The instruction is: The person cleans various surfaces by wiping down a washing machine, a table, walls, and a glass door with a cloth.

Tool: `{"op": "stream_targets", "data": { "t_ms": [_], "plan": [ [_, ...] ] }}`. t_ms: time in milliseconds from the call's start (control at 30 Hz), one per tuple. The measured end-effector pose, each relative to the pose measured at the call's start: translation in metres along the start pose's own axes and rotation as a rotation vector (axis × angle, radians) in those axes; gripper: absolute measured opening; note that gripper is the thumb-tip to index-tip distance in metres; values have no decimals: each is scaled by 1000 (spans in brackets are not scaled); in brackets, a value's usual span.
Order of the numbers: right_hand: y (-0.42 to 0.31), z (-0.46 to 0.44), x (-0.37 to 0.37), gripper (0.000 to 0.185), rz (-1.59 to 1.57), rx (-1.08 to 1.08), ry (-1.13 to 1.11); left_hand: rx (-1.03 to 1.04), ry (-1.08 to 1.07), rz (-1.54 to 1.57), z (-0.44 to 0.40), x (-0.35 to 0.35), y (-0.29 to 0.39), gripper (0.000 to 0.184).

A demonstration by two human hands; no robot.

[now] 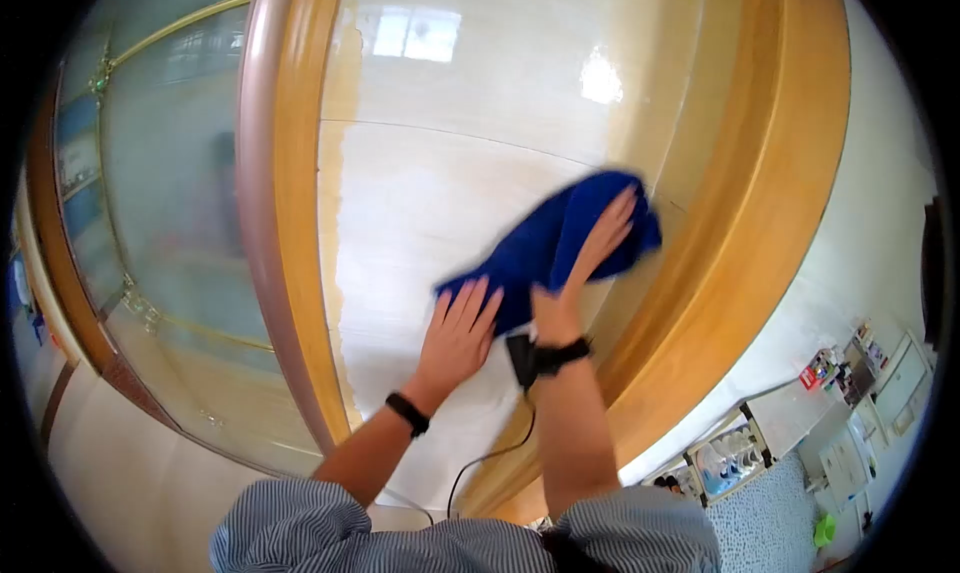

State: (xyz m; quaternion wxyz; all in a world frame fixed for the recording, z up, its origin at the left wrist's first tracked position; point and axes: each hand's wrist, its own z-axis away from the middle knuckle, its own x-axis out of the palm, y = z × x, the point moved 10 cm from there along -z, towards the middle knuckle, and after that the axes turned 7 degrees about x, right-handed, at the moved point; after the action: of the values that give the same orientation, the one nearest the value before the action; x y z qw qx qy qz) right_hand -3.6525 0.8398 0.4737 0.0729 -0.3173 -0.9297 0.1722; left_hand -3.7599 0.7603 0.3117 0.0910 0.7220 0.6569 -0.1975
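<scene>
A dark blue cloth [530, 243] lies bunched and slightly blurred against a glossy, pale tiled surface [420, 193]. My right hand [600, 243] rests flat on the cloth's right part, fingers stretched out and thumb apart, pressing on it. At the cloth's lower left edge is my left hand [458, 333], its fingers spread and their tips touching the fabric. Each wrist wears a black band. Beside the right wrist shows a small black object [521, 361], with a thin dark cord [490, 455] running down from it.
Wooden frames [770, 193] border the surface on both sides. To the left stands a frosted glass panel [180, 203] with gold-coloured trim. Lower right, a shelf unit [730, 458] holds bottles, a small cabinet [848, 468] stands farther off, and a green container [824, 530] sits on the patterned floor.
</scene>
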Motion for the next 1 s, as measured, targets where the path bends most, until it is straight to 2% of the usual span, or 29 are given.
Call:
{"op": "stream_targets", "data": {
  "t_ms": [33,67,133,167,233,300,367,433,467,500,533,600,633,667,700,767,800,833,867,900,967,1000],
  "plan": [
    [39,34,38,54,68,85,15,-37,-1,-24,32,13,-7,64],
    [-1,60,18,47,167,-114,153,-91,-10,-49,37,8,-18,65],
    [-17,57,27,46,272,-77,159,-212,-33,-96,45,-6,-33,66],
    [-24,51,32,46,331,-59,156,-212,21,-101,27,-27,-41,66],
    [-67,5,38,50,3,-116,51,-227,91,-217,-19,-75,-51,67],
    [-137,-27,28,54,31,-302,-11,-259,195,-310,-51,-113,-62,68],
    [-189,-25,30,53,-156,-487,-51,-258,288,-311,-54,-125,-79,63],
    [-224,22,46,52,-337,-748,-163,-308,271,-336,-11,-101,-100,63],
    [-232,56,48,58,-407,-849,-235,-332,267,-347,15,-84,-109,63],
    [-232,94,46,64,-476,-947,-306,-347,194,-293,46,-64,-107,63],
    [-216,131,51,62,-534,-1014,-314,-370,150,-241,71,-52,-96,62],
    [-181,171,76,57,-667,-829,-743,-376,-24,-293,140,-10,-84,65],
    [-150,185,94,54,-731,-560,-1143,-317,-44,-204,155,-6,-72,69],
    [-122,176,86,50,-588,-406,-1132,-301,-1,-143,159,-7,-64,70],
    [-86,156,77,47,-235,-103,-1195,-304,23,-77,144,-19,-59,68],
    [-31,109,26,50,-176,-112,-314,-176,-3,21,86,-35,-49,60],
    [6,102,15,56,-111,54,-231,-101,-15,99,53,-45,-45,52],
    [35,116,-1,62,39,164,-4,-49,-36,153,28,-49,-39,41],
    [52,130,-6,63,-8,290,50,27,3,171,13,-52,-32,37],
    [65,158,1,62,57,251,165,70,10,166,10,-47,-30,33],
    [65,201,16,59,135,287,182,132,-65,71,27,-37,-26,37],
    [70,206,24,57,-94,363,192,91,-117,51,49,-27,-34,41]
  ]
}}
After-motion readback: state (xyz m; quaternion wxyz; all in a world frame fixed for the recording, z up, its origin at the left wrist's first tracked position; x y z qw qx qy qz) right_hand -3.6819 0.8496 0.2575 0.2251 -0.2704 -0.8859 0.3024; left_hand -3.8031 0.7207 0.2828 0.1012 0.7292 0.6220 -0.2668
